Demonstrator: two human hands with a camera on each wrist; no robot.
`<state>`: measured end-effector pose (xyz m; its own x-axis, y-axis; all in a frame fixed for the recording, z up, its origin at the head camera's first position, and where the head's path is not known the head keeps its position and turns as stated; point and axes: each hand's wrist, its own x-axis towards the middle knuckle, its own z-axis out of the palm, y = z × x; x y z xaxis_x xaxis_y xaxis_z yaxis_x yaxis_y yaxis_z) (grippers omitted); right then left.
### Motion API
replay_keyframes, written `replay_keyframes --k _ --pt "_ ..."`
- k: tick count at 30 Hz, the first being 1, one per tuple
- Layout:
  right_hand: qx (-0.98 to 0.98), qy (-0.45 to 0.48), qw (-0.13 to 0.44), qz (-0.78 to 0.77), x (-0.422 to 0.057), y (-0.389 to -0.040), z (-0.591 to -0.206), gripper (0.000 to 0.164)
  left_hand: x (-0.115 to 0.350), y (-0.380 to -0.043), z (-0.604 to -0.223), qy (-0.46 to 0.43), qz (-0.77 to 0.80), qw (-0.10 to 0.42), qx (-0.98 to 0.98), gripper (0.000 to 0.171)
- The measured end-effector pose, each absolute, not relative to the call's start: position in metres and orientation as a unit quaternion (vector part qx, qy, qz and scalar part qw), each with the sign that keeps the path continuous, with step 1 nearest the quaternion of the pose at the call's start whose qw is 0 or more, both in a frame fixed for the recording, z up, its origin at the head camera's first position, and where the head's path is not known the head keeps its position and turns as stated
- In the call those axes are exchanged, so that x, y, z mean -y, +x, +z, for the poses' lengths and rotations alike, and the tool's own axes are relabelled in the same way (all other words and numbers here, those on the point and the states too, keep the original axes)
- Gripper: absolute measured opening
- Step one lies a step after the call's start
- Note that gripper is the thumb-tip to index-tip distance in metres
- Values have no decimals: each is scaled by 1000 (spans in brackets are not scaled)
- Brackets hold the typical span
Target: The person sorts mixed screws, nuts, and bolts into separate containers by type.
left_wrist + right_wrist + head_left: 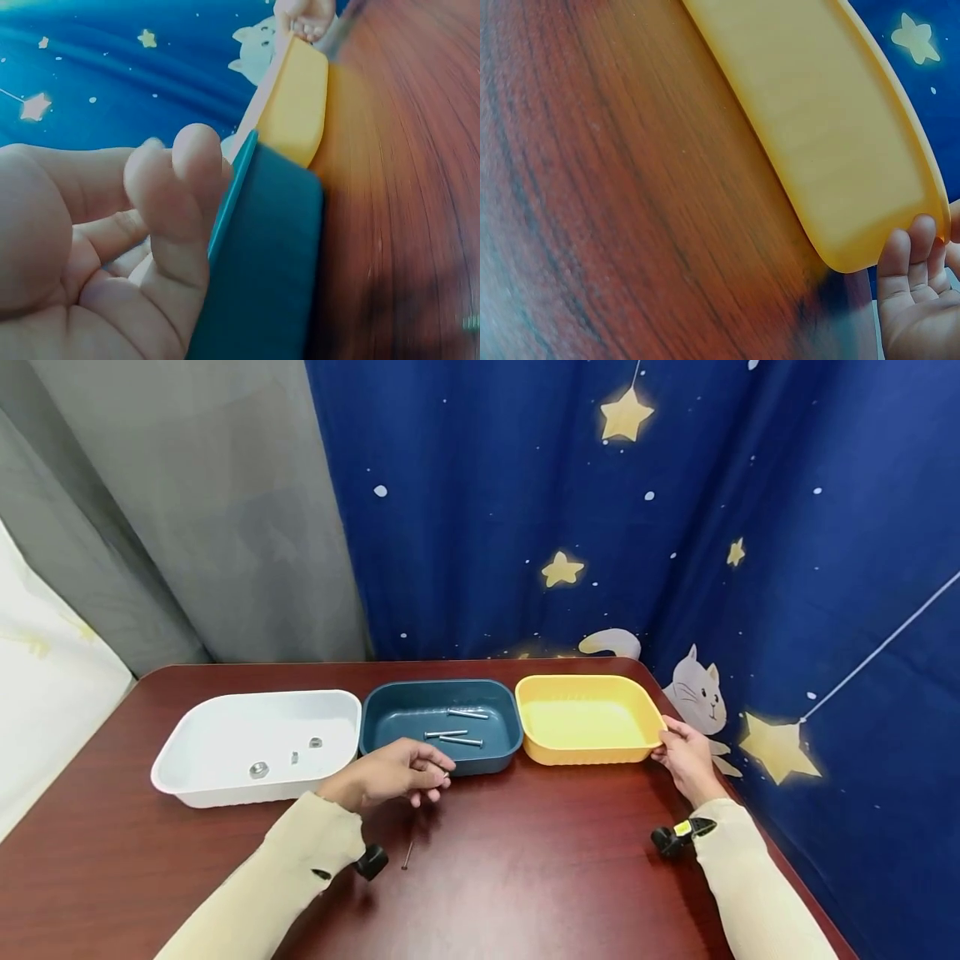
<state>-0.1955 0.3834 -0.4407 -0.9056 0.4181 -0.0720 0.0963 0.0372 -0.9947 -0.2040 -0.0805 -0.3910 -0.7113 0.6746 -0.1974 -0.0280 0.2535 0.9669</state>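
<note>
My left hand [397, 772] is in front of the dark blue bin [442, 687], thumb and fingertips pinched together. A small shiny metal piece [446, 774] shows at those fingertips; its kind is too small to tell, and the fingers mostly hide it in the left wrist view. Several bolts [461, 742] lie in the blue bin. With thumb and fingers, my right hand [686, 756] grips the right end of the yellow bin [592, 755], which looks empty inside. On the table below my left hand lies a single screw [407, 856].
At the left stands a white bin [225, 789] with a larger nut [258, 770] and smaller metal pieces [316, 742]. The three bins form a row on the dark red wooden table [540, 860]. Curtains [487, 527] hang behind the table and along its right side.
</note>
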Motion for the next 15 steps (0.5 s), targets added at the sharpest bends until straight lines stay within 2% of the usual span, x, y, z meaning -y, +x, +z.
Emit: replay_keyframes --k 15 --pt "704 -173 125 678 -384 -196 -441 50 31 -222 -405 124 690 304 -645 37"
